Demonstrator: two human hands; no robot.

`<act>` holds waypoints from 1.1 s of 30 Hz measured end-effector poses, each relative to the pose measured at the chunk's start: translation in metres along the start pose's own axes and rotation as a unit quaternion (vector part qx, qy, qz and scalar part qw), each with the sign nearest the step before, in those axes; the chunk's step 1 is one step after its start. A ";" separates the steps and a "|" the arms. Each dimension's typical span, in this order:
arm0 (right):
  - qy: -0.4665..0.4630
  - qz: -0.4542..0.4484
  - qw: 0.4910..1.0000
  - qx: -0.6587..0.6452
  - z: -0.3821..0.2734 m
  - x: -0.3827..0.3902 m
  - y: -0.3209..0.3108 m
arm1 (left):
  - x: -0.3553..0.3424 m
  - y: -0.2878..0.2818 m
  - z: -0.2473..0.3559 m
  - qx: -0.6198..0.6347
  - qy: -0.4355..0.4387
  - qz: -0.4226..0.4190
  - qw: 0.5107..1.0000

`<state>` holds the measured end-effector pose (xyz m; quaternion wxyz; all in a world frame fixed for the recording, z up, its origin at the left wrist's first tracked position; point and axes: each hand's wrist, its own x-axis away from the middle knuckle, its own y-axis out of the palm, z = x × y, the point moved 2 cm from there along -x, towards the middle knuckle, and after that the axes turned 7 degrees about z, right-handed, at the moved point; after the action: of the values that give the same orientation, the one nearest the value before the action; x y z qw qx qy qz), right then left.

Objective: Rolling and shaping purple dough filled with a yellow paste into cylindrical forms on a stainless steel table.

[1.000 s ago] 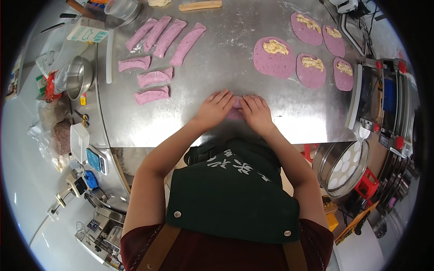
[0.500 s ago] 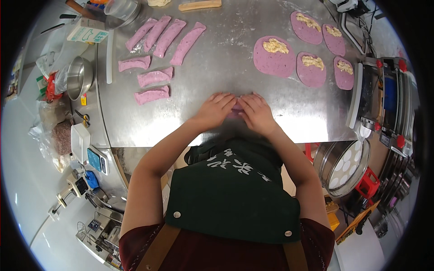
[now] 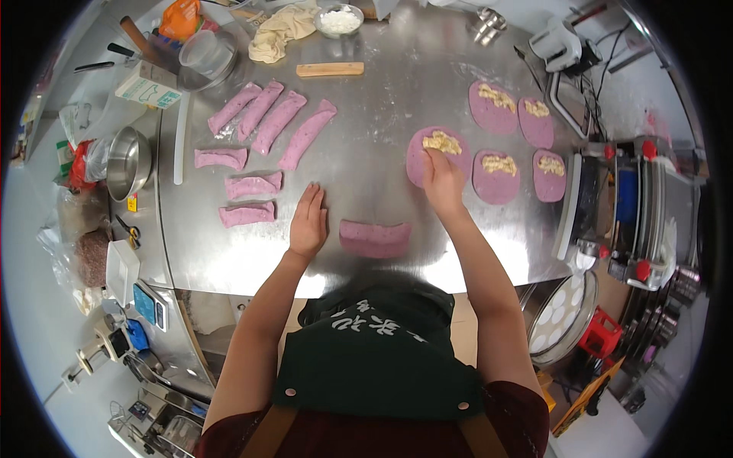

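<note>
A filled roll of pink-purple dough [image 3: 375,239] lies crosswise on the steel table between my hands. To its left my left hand [image 3: 309,225] rests flat on the table, fingers stretched out, touching no dough. My right hand [image 3: 443,182] is over the nearest-left round of purple dough [image 3: 416,162], its fingers drawn together at the lower edge of the pale yellow filling [image 3: 443,142]. What the fingertips pinch, if anything, is hidden. Several flat dough pieces with filling, such as this oval one [image 3: 496,188], lie to the right. Several finished-looking rolls [image 3: 279,122] lie at left.
A wooden rolling stick [image 3: 330,69], a crumpled cloth [image 3: 282,34] and a bowl of white stuff [image 3: 340,21] are at the back. A steel bowl [image 3: 128,164], scissors [image 3: 130,232] and a scale [image 3: 150,304] stand left. Machinery with red knobs [image 3: 644,269] borders the table's right.
My hands have parted from the roll near the table's front edge, leaving it there. The left has moved left; the right has reached right onto a filled dough round. The view has shifted.
</note>
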<state>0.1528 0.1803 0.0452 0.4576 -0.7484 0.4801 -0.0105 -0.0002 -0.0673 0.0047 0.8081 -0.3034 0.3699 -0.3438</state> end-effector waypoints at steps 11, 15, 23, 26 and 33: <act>-0.344 -0.036 0.913 0.215 -0.041 -0.165 0.202 | 0.001 0.007 0.001 -0.015 -0.028 -0.038 0.999; -0.243 -0.153 0.915 0.285 -0.048 -0.177 0.219 | 0.006 0.006 0.003 -0.017 -0.042 -0.055 0.997; -0.317 -0.081 0.928 0.176 -0.058 -0.175 0.133 | 0.007 0.009 -0.002 0.002 -0.041 -0.048 0.998; -0.186 -0.068 0.979 0.046 -0.059 -0.139 0.053 | -0.002 0.002 0.000 0.005 -0.038 -0.022 0.999; -0.028 -0.285 0.958 -0.015 -0.006 -0.034 -0.018 | -0.001 0.002 -0.001 0.036 -0.038 0.016 0.998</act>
<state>0.1443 0.2026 0.0755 0.4379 -0.8607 0.2341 -0.1125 -0.0009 -0.0660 0.0031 0.8376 -0.2807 0.3309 -0.3320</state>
